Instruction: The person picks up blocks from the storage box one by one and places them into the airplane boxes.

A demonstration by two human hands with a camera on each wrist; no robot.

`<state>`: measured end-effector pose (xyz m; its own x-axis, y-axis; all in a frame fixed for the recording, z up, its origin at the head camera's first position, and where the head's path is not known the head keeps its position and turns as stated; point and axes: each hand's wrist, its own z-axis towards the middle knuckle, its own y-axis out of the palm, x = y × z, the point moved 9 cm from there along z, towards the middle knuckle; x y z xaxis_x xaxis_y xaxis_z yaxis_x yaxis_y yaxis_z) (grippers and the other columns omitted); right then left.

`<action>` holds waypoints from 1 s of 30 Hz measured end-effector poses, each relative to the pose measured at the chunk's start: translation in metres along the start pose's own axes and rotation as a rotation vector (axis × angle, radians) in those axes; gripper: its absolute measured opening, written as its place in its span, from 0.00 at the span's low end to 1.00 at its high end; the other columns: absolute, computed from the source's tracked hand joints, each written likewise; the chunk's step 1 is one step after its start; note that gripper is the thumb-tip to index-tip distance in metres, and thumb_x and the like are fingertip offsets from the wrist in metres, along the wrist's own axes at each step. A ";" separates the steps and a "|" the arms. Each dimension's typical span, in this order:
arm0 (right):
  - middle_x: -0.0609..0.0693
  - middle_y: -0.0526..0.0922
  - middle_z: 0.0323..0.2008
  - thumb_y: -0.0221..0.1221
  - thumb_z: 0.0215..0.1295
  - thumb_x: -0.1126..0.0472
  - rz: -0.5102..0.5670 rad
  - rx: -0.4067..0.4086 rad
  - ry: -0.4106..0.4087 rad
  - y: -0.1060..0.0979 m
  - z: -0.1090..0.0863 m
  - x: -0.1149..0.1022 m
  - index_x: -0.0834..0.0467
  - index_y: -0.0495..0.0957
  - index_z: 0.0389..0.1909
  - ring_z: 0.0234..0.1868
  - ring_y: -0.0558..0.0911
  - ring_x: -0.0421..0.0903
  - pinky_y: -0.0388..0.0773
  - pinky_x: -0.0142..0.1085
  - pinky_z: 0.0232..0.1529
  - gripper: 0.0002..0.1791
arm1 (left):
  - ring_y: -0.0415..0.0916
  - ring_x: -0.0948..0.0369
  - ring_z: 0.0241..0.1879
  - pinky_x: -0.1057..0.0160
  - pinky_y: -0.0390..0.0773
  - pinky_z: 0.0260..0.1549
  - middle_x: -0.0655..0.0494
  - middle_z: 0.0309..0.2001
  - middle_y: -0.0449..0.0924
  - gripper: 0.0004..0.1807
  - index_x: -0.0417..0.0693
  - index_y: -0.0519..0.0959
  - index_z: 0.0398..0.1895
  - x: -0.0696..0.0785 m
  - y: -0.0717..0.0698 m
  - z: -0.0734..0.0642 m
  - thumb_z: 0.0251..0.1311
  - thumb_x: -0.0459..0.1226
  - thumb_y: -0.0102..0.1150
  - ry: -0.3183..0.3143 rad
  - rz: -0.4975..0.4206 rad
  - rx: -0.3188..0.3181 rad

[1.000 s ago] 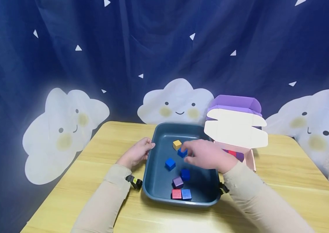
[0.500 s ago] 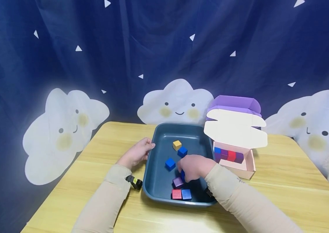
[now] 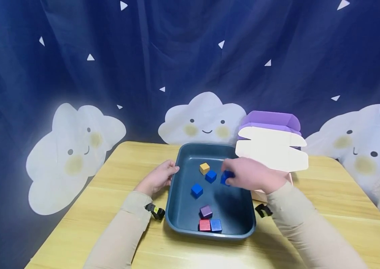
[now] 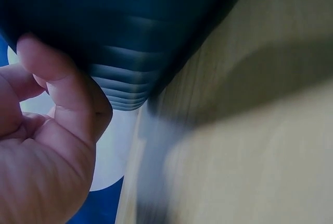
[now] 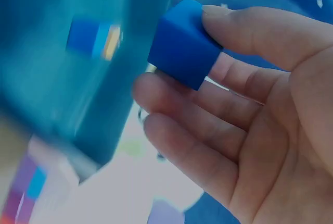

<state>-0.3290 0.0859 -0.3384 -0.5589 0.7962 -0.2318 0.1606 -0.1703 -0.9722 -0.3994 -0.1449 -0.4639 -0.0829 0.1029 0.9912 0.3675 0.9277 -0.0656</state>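
My right hand [image 3: 252, 173] pinches a blue cube [image 5: 184, 44] between thumb and fingers, held above the right part of a dark blue-grey tray [image 3: 211, 234]. My left hand [image 3: 158, 176] grips the tray's left wall near the rim, and the left wrist view shows its curled fingers [image 4: 62, 91] against the outside. Inside the tray lie a yellow cube [image 3: 204, 168], a blue cube [image 3: 211, 176] close to it, and another blue cube [image 3: 196, 191] nearer the middle. Toward the front are a purple cube [image 3: 205, 212], a red cube [image 3: 204, 225] and a blue cube [image 3: 215, 225] side by side.
Right of the tray stands a pink box [image 3: 260, 195] with its white-lined lid [image 3: 270, 149] raised, mostly covered by my right hand. Coloured cubes [image 5: 23, 187] in it show blurred in the right wrist view. A purple box [image 3: 270, 117] is behind; everything rests on a wooden table [image 3: 331, 198].
My right hand reached down to a blue cube near the purple one, took hold of it, and lifted it up and to the right. My left hand stays at the tray.
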 end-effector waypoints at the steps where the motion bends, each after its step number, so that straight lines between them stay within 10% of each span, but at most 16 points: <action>1: 0.44 0.81 0.34 0.68 0.64 0.60 0.010 0.023 0.009 -0.005 -0.005 0.008 0.55 0.79 0.46 0.28 0.79 0.40 0.79 0.40 0.38 0.12 | 0.72 0.59 0.28 0.63 0.76 0.27 0.50 0.32 0.71 0.07 0.42 0.64 0.41 0.000 0.000 0.000 0.79 0.36 0.44 0.001 0.002 -0.001; 7: 0.48 0.82 0.33 0.65 0.60 0.66 0.037 0.138 0.078 -0.012 -0.028 0.064 0.61 0.81 0.44 0.32 0.79 0.45 0.78 0.48 0.43 0.11 | 0.71 0.60 0.27 0.64 0.76 0.26 0.50 0.31 0.70 0.06 0.41 0.63 0.41 0.000 0.000 0.000 0.79 0.35 0.44 0.001 -0.019 -0.009; 12: 0.43 0.76 0.24 0.65 0.55 0.68 0.089 0.067 0.126 0.018 -0.032 0.095 0.56 0.78 0.32 0.28 0.75 0.44 0.72 0.41 0.34 0.07 | 0.72 0.60 0.27 0.63 0.76 0.26 0.50 0.32 0.70 0.07 0.41 0.63 0.41 -0.001 -0.001 -0.001 0.79 0.35 0.44 -0.001 -0.014 -0.004; 30: 0.42 0.79 0.27 0.61 0.57 0.69 0.173 0.057 0.116 0.021 -0.035 0.096 0.57 0.80 0.37 0.33 0.77 0.45 0.74 0.45 0.39 0.08 | 0.72 0.60 0.27 0.63 0.76 0.26 0.50 0.32 0.71 0.08 0.42 0.63 0.40 -0.002 -0.001 0.002 0.79 0.36 0.44 0.012 -0.014 -0.022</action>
<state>-0.3504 0.1787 -0.3800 -0.4296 0.8130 -0.3930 0.1975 -0.3401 -0.9194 -0.4010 -0.1455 -0.4660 -0.0770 0.0859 0.9933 0.3866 0.9209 -0.0497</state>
